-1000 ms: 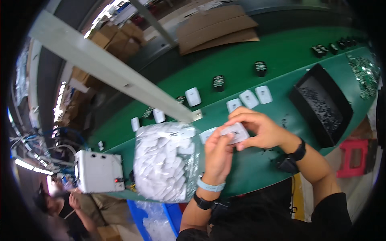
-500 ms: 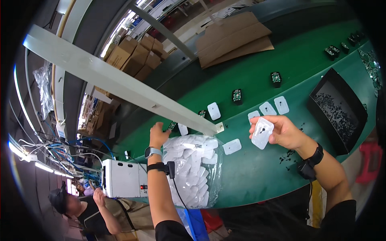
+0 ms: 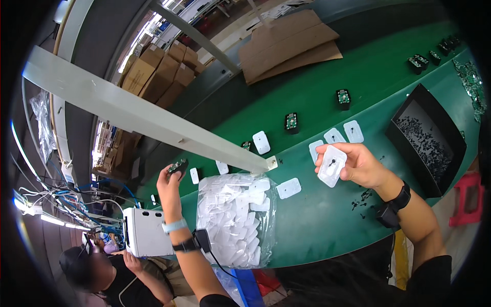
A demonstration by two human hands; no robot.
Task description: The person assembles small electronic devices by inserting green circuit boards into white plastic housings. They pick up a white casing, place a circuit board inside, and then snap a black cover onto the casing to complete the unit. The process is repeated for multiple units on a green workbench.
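Note:
Raised over the belt's edge at the left, my left hand (image 3: 169,185) is closed on a black module with a green circuit board (image 3: 178,166). My right hand (image 3: 364,168) pinches a white plastic cover (image 3: 330,176) with a small black part on its middle. Between my arms lies a clear plastic bag (image 3: 232,220) filled with white covers. One loose cover (image 3: 289,189) rests to the right of the bag. Several more covers (image 3: 353,132) lie beyond my right hand, bearing small black parts.
Black modules (image 3: 291,123) stand along the green belt (image 3: 317,110). At right is a black tray (image 3: 432,148) of small black parts. A slanting metal beam (image 3: 148,125) crosses above. Someone else (image 3: 102,271) sits at lower left by a white machine (image 3: 148,233).
My left hand has moved left and now holds a black module up off the belt. My right hand still holds the white cover, with little movement. The view has shifted slightly.

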